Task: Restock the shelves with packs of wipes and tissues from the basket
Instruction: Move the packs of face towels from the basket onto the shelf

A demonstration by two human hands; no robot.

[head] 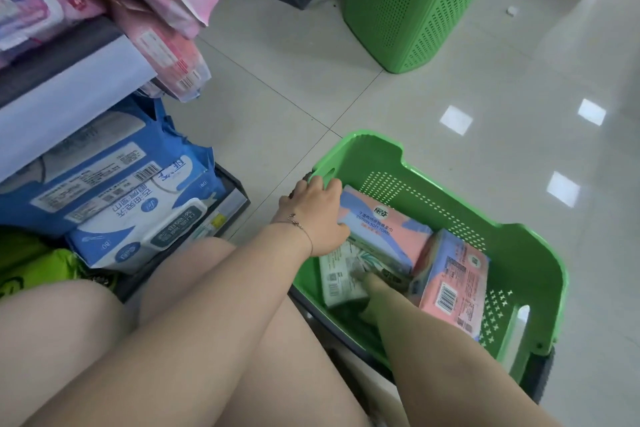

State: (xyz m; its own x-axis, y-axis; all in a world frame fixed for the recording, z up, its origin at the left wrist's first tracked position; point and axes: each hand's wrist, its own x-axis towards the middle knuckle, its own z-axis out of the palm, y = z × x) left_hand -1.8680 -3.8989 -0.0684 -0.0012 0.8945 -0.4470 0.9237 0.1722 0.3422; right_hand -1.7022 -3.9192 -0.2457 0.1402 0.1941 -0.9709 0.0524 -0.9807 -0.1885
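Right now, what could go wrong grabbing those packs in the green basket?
The left hand grips only one end of the pink-and-blue pack, so it might slip. The tilted pack beside it could topple once that lifts. The pink packs overhanging the shelf could get knocked off.

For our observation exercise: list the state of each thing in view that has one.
green basket: on the floor, holding packs
cotton soft towel pack: lying on top, left hand gripping its end
second pink-and-blue pack: tilted on edge in the basket
white-and-green pack: underneath, right hand reaching to it
wipes packs: stacked on the lowest shelf
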